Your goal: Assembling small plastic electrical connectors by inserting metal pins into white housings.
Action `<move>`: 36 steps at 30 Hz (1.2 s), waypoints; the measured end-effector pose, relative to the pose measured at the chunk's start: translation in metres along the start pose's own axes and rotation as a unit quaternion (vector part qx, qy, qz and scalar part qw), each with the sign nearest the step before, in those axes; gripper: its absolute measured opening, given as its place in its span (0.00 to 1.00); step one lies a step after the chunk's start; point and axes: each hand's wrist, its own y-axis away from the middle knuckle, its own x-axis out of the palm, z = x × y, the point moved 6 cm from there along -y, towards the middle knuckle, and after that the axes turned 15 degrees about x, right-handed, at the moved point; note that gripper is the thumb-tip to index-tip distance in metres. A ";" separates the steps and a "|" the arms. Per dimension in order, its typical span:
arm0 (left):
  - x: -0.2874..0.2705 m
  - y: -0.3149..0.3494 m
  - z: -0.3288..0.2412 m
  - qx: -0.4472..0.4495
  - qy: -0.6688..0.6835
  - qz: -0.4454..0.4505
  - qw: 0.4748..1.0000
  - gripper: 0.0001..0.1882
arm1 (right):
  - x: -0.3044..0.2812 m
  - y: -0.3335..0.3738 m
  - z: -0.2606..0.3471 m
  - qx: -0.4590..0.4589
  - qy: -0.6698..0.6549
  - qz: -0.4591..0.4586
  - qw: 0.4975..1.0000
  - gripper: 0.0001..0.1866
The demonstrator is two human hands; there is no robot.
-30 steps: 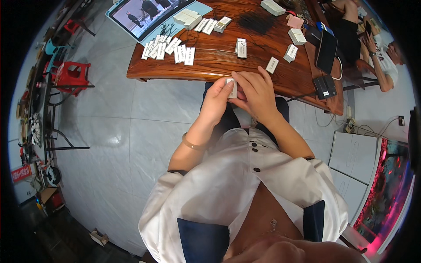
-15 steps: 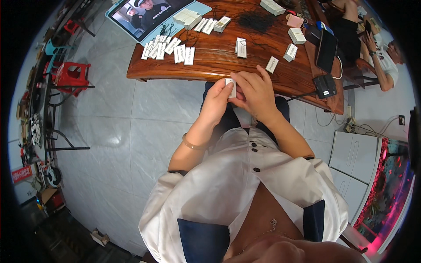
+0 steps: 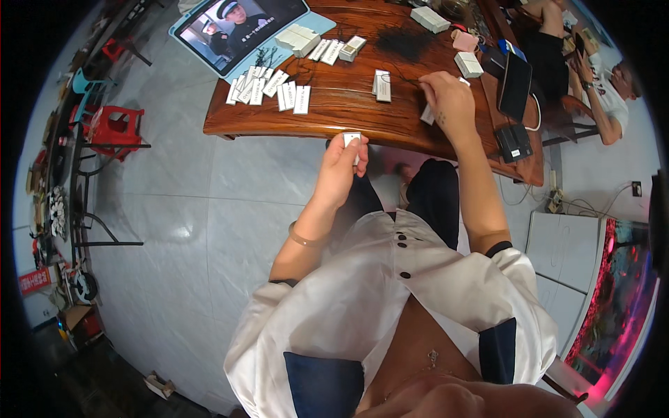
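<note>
In front of the table edge, my left hand (image 3: 341,161) grips a small white hang tag (image 3: 352,138), thumb pressed on its face. My right hand (image 3: 449,101) is out over the table with its fingertips pinched together at a thin black string (image 3: 412,81). Partly covered by that hand lies a white tag (image 3: 427,114). Left of it is a small pile of tags (image 3: 382,86). Further left, several loose tags (image 3: 255,86) fan out, some with black strings attached.
The wooden table (image 3: 327,124) also bears a tablet in a blue case (image 3: 233,31), stacked tags (image 3: 298,40), a heap of black strings (image 3: 404,43), a phone (image 3: 515,83) and a black box (image 3: 514,141). Another person (image 3: 603,90) sits at the right. A red stool (image 3: 117,129) stands left.
My hands have come apart. The right one has moved forward and right onto the table, over the lone tag; the left keeps its tag and has shifted slightly left and nearer.
</note>
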 end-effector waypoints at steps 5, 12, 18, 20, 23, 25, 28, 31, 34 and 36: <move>0.003 0.000 -0.001 -0.008 -0.034 -0.004 0.999 0.08 | 0.028 -0.021 -0.011 -0.052 0.157 0.024 0.986 0.04; -0.003 0.000 -0.001 0.001 -0.034 -0.003 0.999 0.07 | 0.047 -0.021 0.002 -0.099 0.222 0.039 0.969 0.03; -0.003 -0.002 -0.003 0.005 -0.041 -0.013 0.999 0.06 | 0.047 -0.022 0.004 -0.125 0.238 0.039 0.962 0.03; -0.002 -0.002 -0.004 0.009 -0.041 -0.012 0.999 0.05 | 0.049 -0.023 0.002 -0.132 0.242 0.043 0.960 0.01; -0.003 -0.001 -0.005 0.005 -0.044 -0.019 0.999 0.05 | 0.042 -0.025 0.002 -0.136 0.214 0.028 0.967 0.02; -0.005 0.000 -0.006 0.021 -0.058 -0.019 0.998 0.05 | 0.033 -0.026 0.004 -0.132 0.184 0.010 0.974 0.03; -0.009 -0.001 -0.006 0.020 -0.061 -0.031 0.997 0.06 | 0.018 -0.029 0.002 -0.062 0.090 0.012 0.994 0.05; -0.010 -0.003 -0.005 0.032 -0.056 -0.026 0.998 0.07 | 0.014 -0.022 -0.004 0.062 -0.038 0.077 0.994 0.04; -0.013 -0.005 -0.006 0.046 -0.058 -0.038 0.997 0.08 | 0.013 -0.009 -0.008 0.128 -0.183 0.121 0.967 0.06; -0.014 -0.008 -0.009 0.065 -0.055 -0.057 0.995 0.10 | 0.005 0.004 0.006 0.079 -0.257 0.118 0.956 0.09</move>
